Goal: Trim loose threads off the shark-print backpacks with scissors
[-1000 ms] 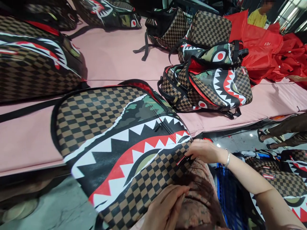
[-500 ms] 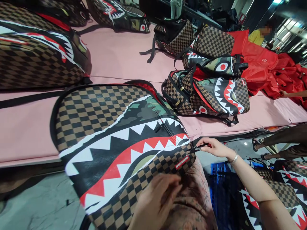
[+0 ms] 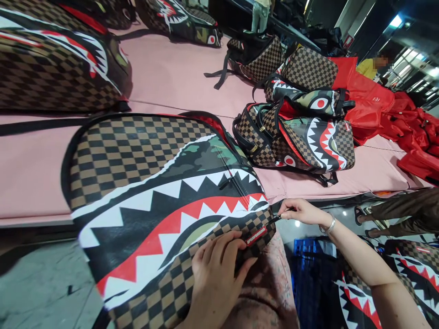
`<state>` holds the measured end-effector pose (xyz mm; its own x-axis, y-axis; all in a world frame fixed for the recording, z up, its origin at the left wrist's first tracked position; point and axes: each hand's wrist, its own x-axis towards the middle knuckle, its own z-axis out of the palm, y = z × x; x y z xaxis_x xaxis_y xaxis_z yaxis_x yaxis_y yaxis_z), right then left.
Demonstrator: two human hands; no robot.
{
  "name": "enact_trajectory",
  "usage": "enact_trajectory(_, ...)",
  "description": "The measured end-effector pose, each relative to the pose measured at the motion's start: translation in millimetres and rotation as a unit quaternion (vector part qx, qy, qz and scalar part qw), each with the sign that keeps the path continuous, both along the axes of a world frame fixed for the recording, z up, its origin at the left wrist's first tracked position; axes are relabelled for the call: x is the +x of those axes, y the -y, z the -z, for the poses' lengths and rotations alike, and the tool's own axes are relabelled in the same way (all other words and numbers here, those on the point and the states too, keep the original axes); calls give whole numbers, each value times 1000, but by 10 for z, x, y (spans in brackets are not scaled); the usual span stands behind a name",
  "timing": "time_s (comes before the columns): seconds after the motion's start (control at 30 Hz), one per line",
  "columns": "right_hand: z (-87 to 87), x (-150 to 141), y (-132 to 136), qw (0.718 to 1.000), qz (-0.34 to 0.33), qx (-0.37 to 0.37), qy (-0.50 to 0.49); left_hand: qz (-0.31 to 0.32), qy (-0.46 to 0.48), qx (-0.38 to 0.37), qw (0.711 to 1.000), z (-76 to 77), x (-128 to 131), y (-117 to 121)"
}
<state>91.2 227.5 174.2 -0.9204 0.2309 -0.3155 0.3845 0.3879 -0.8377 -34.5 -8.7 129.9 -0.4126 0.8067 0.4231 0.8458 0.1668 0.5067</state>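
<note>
Shark-print backpack [image 3: 168, 201]: 1 | red label [image 3: 256, 236]: 1 | left hand [image 3: 217, 265]: spread on backpack | right hand [image 3: 299, 211]: pinching 1 dark tool [image 3: 274, 220]

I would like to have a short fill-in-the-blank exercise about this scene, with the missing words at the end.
1. The left hand rests on a backpack; the other hand, holding a slim dark tool, is the person's ____.
2. The backpack's label has white letters on a ____ background.
3. The tabletop is covered in ____.
4. The crate beside the person is ____.

Missing words: right; red; pink; blue.
</note>
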Motion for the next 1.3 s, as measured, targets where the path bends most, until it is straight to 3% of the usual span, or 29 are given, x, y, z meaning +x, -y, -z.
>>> enact_trajectory(0.33,-74,-100,42,998,-14,62,10,-8,13,-3,1000,0,24,8)
enact_trajectory(0.57,-92,-67,40,999,-17,35,8,-12,25,-1,1000,4,36,33)
enact_trajectory(1.3,-219,-381,366,980,-104,167,26,-31,31,24,999,-24,85,165)
